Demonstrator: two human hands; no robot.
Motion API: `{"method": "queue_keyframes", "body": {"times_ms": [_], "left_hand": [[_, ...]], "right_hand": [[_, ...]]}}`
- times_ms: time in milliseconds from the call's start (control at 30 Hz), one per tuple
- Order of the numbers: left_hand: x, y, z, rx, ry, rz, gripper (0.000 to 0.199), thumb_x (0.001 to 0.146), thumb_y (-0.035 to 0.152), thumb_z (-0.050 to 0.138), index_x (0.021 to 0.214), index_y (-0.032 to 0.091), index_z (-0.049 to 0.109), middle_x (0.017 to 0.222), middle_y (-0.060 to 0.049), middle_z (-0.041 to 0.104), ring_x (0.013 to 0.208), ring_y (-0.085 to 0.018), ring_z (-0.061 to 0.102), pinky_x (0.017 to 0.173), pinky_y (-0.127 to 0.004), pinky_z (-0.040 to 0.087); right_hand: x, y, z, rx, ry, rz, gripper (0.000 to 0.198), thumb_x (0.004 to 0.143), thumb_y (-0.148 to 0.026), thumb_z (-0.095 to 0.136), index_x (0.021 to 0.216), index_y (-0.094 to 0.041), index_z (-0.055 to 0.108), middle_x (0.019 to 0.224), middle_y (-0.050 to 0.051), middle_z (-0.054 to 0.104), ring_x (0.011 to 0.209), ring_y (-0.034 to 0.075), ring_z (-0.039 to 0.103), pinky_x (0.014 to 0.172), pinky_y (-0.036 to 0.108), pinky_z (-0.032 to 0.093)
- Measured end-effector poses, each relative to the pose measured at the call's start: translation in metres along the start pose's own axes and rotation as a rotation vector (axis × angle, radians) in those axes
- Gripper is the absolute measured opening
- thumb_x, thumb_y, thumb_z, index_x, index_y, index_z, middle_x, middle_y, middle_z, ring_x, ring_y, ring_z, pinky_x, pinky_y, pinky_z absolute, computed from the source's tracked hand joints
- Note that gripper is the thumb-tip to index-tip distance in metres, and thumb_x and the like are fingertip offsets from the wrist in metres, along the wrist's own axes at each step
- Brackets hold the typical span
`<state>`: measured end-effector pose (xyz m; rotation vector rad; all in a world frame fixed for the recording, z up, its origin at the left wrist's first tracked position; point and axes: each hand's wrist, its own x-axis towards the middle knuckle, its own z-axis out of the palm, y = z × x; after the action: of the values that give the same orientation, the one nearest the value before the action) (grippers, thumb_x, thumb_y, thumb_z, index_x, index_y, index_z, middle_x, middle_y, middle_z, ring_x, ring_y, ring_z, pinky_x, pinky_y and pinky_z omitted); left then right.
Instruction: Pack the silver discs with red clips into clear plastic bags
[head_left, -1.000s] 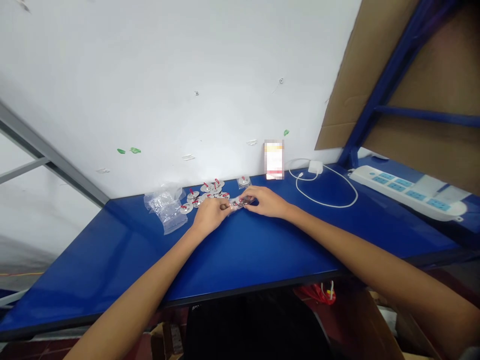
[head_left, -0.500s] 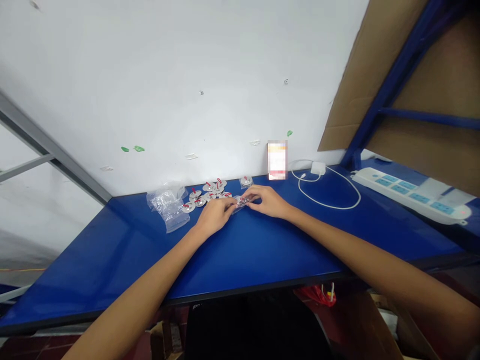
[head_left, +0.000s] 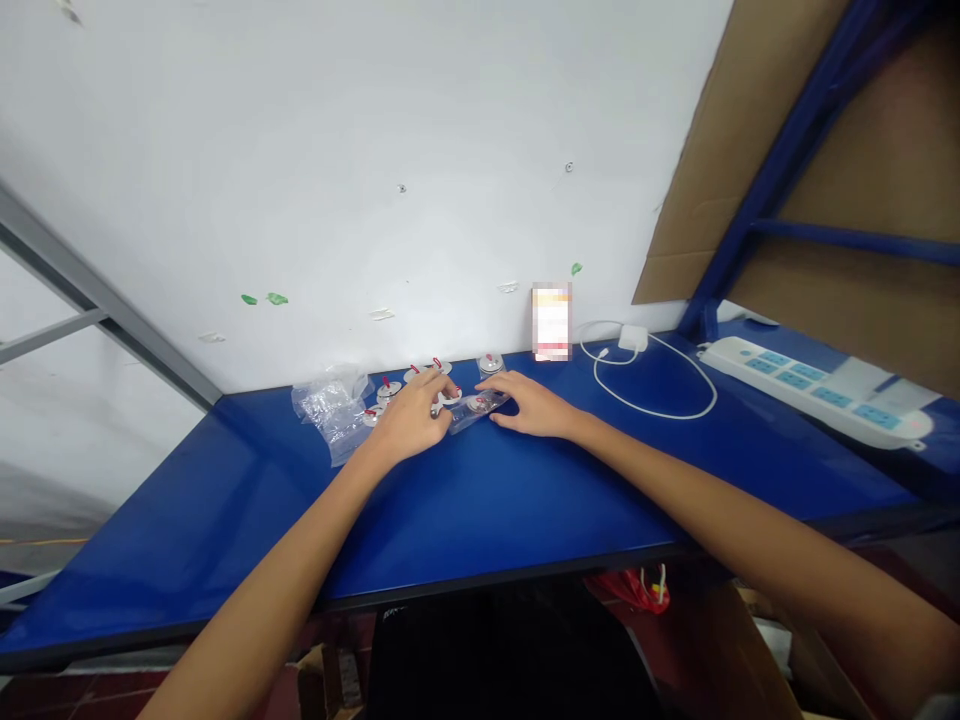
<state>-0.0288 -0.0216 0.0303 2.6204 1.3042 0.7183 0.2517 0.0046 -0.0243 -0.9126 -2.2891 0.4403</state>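
A small clear plastic bag (head_left: 460, 412) with a round silvery disc (head_left: 478, 403) and red loop inside lies between my hands. My right hand (head_left: 534, 405) holds its right end, index finger on the far edge and thumb on the near one. Over the loose discs to the left is my left hand (head_left: 414, 415), thumb and fingers apart, its thumb close to the bag's left end. Several round discs with red loops (head_left: 388, 391) are partly hidden behind that hand. Another disc in clear wrapping (head_left: 491, 364) lies beyond my right fingertips.
A heap of clear plastic bags (head_left: 330, 408) lies left of the discs. Against the white wall stands a small blurred box (head_left: 552, 322). A white charger (head_left: 634, 338) with its looped cable and a white power strip (head_left: 817, 390) are on the right of the blue table (head_left: 480, 510).
My left hand has let go of the bag and moved left over the loose discs, its fingers spreading. The bag now lies more stretched out beside my right hand, which has barely moved.
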Motion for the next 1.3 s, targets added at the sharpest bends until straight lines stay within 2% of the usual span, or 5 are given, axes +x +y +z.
{"method": "queue_keyframes", "body": {"times_ms": [300, 433, 567, 833, 1300], "left_hand": [[-0.009, -0.013, 0.004, -0.033, -0.210, 0.110, 0.090, 0.088, 0.052, 0.084, 0.166, 0.029, 0.046, 0.168, -0.016, 0.049, 0.156, -0.042, 0.048, 0.123, -0.054, 0.046], [-0.007, -0.012, 0.006, -0.131, -0.160, 0.073, 0.089, 0.089, 0.057, 0.084, 0.166, 0.030, 0.048, 0.168, -0.014, 0.053, 0.144, -0.038, 0.061, 0.112, -0.047, 0.056], [0.001, -0.005, 0.012, -0.287, -0.035, -0.014, 0.050, 0.101, 0.049, 0.072, 0.144, 0.024, 0.068, 0.137, -0.012, 0.077, 0.111, -0.029, 0.078, 0.092, -0.040, 0.062], [0.006, -0.001, 0.018, -0.514, 0.132, -0.156, 0.033, 0.102, 0.050, 0.069, 0.100, 0.020, 0.082, 0.086, -0.004, 0.080, 0.075, -0.021, 0.073, 0.071, -0.031, 0.056], [0.009, 0.001, 0.030, -0.893, 0.147, -0.211, 0.043, 0.097, 0.061, 0.075, 0.104, 0.019, 0.070, 0.102, -0.008, 0.082, 0.096, -0.026, 0.079, 0.092, -0.041, 0.065]], "right_hand": [[0.005, -0.006, 0.000, 0.014, 0.000, -0.060, 0.031, 0.111, -0.032, 0.064, 0.137, -0.031, 0.080, 0.140, 0.006, 0.079, 0.131, 0.030, 0.072, 0.117, 0.049, 0.053], [0.007, -0.007, -0.003, 0.072, 0.040, -0.013, 0.034, 0.115, -0.035, 0.054, 0.134, -0.030, 0.082, 0.136, 0.006, 0.081, 0.128, 0.030, 0.074, 0.113, 0.046, 0.054], [0.007, -0.013, -0.004, 0.180, 0.072, 0.062, 0.036, 0.114, -0.043, 0.055, 0.118, -0.026, 0.087, 0.119, 0.006, 0.086, 0.111, 0.028, 0.079, 0.101, 0.042, 0.058], [0.007, -0.029, -0.002, 0.456, 0.072, 0.147, 0.029, 0.104, -0.041, 0.071, 0.126, -0.028, 0.085, 0.132, 0.006, 0.083, 0.119, 0.027, 0.078, 0.105, 0.043, 0.061], [0.009, -0.033, -0.005, 0.633, 0.234, 0.264, 0.039, 0.091, -0.060, 0.082, 0.096, -0.022, 0.088, 0.090, 0.006, 0.085, 0.074, 0.023, 0.076, 0.076, 0.037, 0.064]]}}
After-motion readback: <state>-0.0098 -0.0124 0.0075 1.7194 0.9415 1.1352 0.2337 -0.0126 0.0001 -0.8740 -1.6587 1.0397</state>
